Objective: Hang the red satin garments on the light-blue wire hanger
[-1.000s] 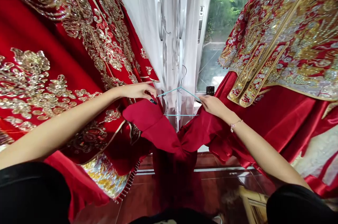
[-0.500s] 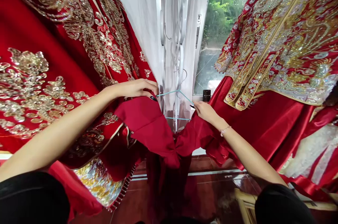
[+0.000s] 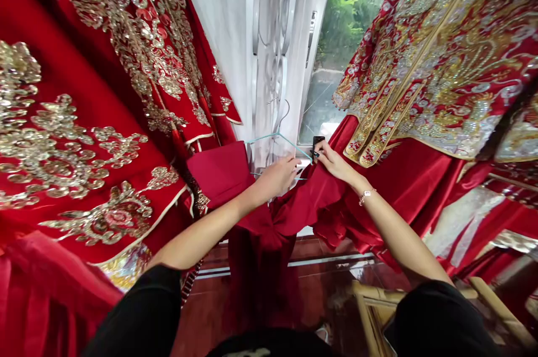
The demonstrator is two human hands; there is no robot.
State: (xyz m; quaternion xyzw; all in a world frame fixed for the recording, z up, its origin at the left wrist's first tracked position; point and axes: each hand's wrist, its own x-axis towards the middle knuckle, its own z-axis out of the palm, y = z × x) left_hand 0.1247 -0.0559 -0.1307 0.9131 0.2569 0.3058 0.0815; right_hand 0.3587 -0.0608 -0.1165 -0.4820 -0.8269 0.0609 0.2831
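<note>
A plain dark-red dress (image 3: pixel 222 172) hangs on a thin light-blue wire hanger (image 3: pixel 290 142), its left shoulder draped over the hanger's left arm. My right hand (image 3: pixel 334 162) pinches the dress's fabric at the right end of the hanger. My left hand (image 3: pixel 277 176) is in front of the hanger's middle, fingers stretched toward the right end, with nothing visible in them; its thumb is hidden. Below the hands the dress's bodice gathers in a twist, and its skirt falls toward the floor.
Red gowns with gold and silver beading (image 3: pixel 84 138) hang close on the left. A beaded red jacket (image 3: pixel 420 77) with a satin skirt hangs on the right. Behind are a white metal stand (image 3: pixel 254 21), a window and a small black phone (image 3: pixel 318 141). A wooden chair (image 3: pixel 370 312) stands lower right.
My left hand has let go of the dress's left shoulder and moved right, across the hanger. My right hand stays at the right shoulder. The view has shifted slightly.
</note>
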